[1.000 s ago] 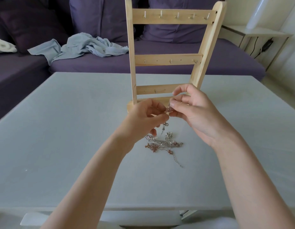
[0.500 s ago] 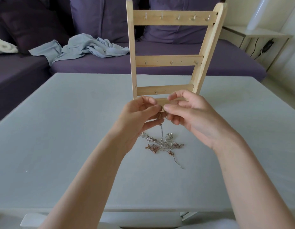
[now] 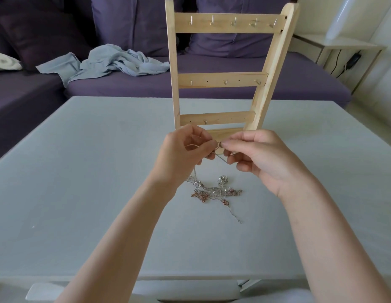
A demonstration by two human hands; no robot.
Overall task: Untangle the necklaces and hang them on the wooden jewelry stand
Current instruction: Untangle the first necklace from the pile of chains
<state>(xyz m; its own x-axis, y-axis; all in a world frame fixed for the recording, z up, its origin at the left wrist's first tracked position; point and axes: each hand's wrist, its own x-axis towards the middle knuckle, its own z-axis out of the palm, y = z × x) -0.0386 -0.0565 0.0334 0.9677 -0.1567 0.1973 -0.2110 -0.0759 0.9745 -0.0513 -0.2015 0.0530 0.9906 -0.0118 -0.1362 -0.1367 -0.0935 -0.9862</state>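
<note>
Pinching one thin chain (image 3: 220,159) between both grips, your left hand (image 3: 181,156) and right hand (image 3: 259,158) hover at 12 o'clock above the tangled necklaces (image 3: 214,190) on the surface (image 3: 80,171).

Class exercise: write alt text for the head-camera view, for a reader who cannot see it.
Two hands, left hand and right hand, pinch a thin chain above a tangled necklace pile on a pale table, before an empty wooden jewelry stand.
</note>
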